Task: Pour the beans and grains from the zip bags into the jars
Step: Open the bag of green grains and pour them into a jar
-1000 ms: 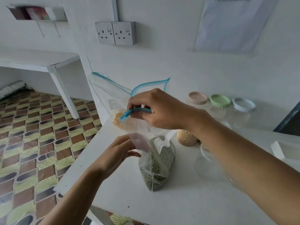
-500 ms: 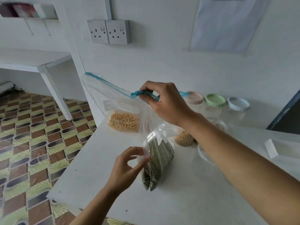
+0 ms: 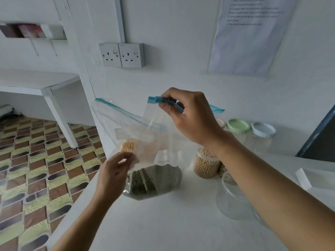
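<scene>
One green-bean bag (image 3: 154, 182), standing on the table (image 3: 163, 223) left of the empty jar (image 3: 230, 200).
I see it upright, long axis vertical, blue zip uppermost, beans at the bottom. The right hand (image 3: 188, 115) pinches the zip; the left hand (image 3: 114, 171) is blurred at its left edge, grip unclear to me. The right forearm hides part of the jar.

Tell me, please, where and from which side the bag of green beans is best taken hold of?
Probably by the blue zip strip along its top, from above, where the right hand pinches it. The bag of green beans rests on the table with its load sagging at the bottom, so the film is slack and only the strip looks stiff.
</scene>
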`<state>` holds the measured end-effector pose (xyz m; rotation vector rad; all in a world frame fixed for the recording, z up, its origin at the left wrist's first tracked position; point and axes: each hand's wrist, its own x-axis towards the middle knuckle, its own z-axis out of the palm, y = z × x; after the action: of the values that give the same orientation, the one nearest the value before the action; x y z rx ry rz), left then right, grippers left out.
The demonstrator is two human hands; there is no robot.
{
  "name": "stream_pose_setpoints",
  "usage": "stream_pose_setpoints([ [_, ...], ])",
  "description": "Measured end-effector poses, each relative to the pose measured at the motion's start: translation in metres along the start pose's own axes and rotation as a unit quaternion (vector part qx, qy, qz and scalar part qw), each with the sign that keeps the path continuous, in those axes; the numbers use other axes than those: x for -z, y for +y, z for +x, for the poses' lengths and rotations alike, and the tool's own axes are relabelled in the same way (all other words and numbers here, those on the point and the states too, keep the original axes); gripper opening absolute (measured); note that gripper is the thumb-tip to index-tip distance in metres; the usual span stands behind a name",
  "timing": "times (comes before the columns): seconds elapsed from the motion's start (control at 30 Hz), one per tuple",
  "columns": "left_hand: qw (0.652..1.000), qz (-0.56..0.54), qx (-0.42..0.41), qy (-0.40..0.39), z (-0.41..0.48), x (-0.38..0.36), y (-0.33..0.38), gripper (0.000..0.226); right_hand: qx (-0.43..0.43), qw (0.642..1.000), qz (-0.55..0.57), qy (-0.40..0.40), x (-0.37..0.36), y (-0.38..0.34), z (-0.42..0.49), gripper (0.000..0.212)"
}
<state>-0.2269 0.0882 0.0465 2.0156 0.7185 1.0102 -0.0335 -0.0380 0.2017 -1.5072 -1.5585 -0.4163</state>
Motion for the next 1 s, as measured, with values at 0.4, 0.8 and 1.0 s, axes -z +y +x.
stream_pose_setpoints([
  [0.4,0.997,0.037,-0.037,-0.059,0.052,0.026,-0.008,0.016,-0.099,0.992,0.046,0.064,-0.012,0.027,-0.008,0.015],
  [0.8,0.982,0.012,0.053,-0.182,0.037,0.06,-0.078,0.033,-0.079,0.994,0.073,0.031,-0.012,0.034,-0.015,0.014],
  [1.0,0.99,-0.095,0.057,-0.085,0.026,0.037,-0.066,0.014,-0.085,0.992,0.085,0.032,-0.01,0.036,-0.014,0.012],
])
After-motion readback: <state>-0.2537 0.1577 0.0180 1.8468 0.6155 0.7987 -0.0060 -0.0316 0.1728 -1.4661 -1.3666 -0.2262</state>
